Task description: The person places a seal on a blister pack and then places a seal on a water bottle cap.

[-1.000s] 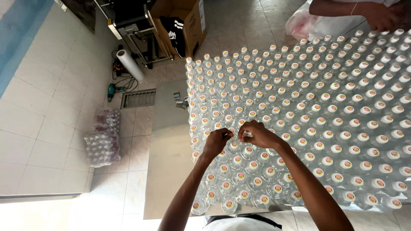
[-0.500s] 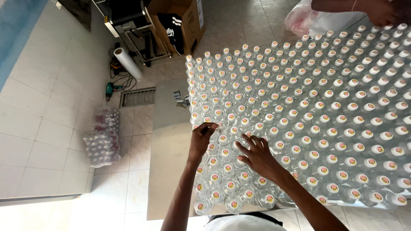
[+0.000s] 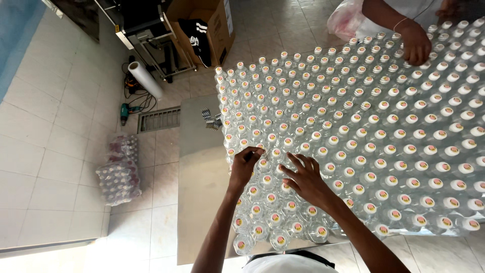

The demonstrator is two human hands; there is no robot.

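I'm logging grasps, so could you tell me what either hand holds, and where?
Neither clearly holds anything: the left hand pinches at a bottle's cap, and the right hand rests spread on bottle caps.

Pale tiled floor [image 3: 60, 116], floor vent [image 3: 159, 120].

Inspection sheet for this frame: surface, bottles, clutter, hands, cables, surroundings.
Surface: steel table, bare strip along its left edge.
Job's things: capped clear bottles packed upright in dense rows.
Clutter: small pile of metal pieces on the bare strip.
Grippers: left hand curled over a bottle top; right hand spread on caps; whether either grips, cannot tell. Co-worker's hand on far bottles.
Cables: tangled cords on the floor by a power tool.
Surroundings: tiled floor, film roll, cardboard box, wrapped bottle packs.
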